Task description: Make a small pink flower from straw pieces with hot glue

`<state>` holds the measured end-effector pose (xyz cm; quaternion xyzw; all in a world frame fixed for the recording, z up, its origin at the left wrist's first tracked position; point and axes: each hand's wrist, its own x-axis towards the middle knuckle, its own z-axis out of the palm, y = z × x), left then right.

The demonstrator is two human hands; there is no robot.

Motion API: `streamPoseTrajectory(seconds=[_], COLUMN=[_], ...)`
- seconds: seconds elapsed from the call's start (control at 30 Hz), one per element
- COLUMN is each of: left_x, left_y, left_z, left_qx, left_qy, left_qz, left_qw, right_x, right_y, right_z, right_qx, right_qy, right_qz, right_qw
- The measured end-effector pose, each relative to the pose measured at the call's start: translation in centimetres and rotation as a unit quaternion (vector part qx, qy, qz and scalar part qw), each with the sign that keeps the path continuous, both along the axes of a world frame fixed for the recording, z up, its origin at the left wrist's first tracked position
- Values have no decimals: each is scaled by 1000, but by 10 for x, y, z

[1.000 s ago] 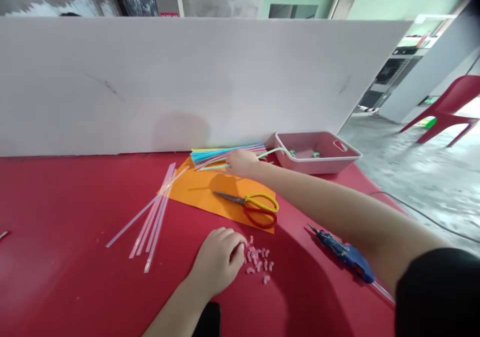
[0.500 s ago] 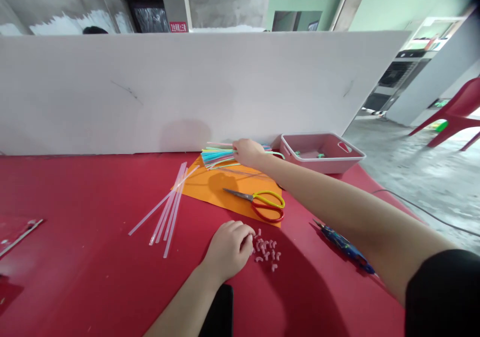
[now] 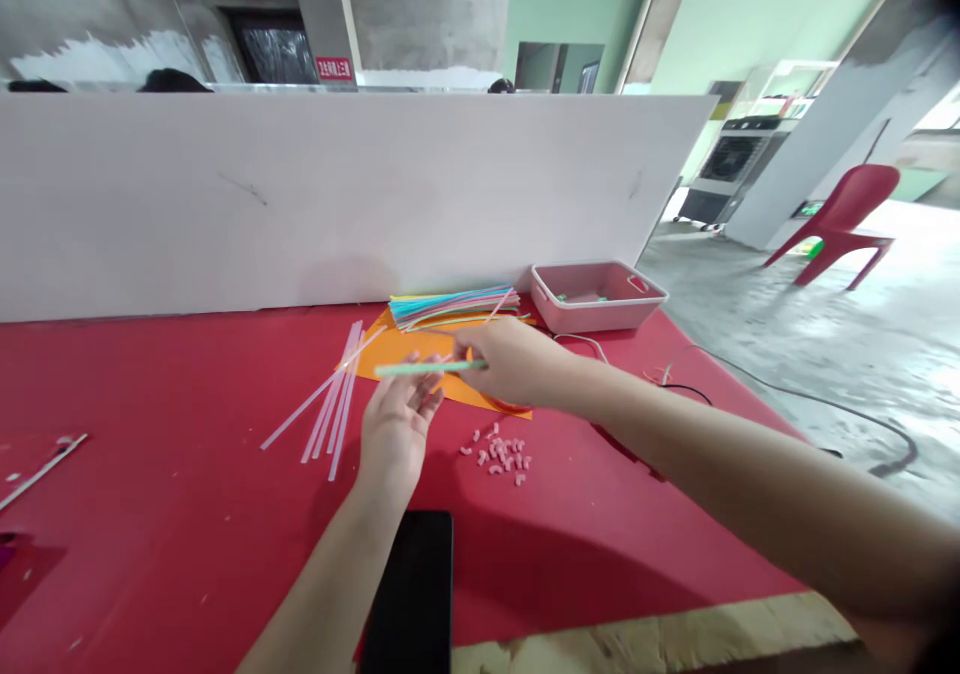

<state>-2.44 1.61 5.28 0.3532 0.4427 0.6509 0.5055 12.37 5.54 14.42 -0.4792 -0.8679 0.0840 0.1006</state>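
Pinches green strip point(image 3: 416, 368) in right hand point(image 3: 506, 359) above orange paper point(image 3: 369, 361); holds left hand point(image 3: 394, 434) at strip, with fingers parted.

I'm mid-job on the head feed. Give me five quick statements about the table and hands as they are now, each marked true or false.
1. The right hand grips a light green strip. True.
2. The pink basket stands left of the bundle of coloured strips. False: it is to the right.
3. The small pink pieces lie on the red table. True.
4. The loose pale pink strips all lie without crossing. False: one lies across the others.
5. The black flat object lies on the orange sheet. False: it is nearer the person, beside the left forearm.
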Motion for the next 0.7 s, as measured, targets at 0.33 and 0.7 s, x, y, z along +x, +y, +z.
streamPoseTrajectory(seconds=[0.33, 0.7], left_x=[25, 57], left_y=[-75, -67], left_z=[43, 18], left_qx=[-55, -221], left_qy=[-185, -22], left_qz=[-51, -347], left_qw=[980, 911], right_x=[45, 100], right_y=[-129, -141], right_z=[-30, -64], right_qx=[-107, 33], right_qy=[131, 339], right_qz=[14, -133], right_qw=[986, 931])
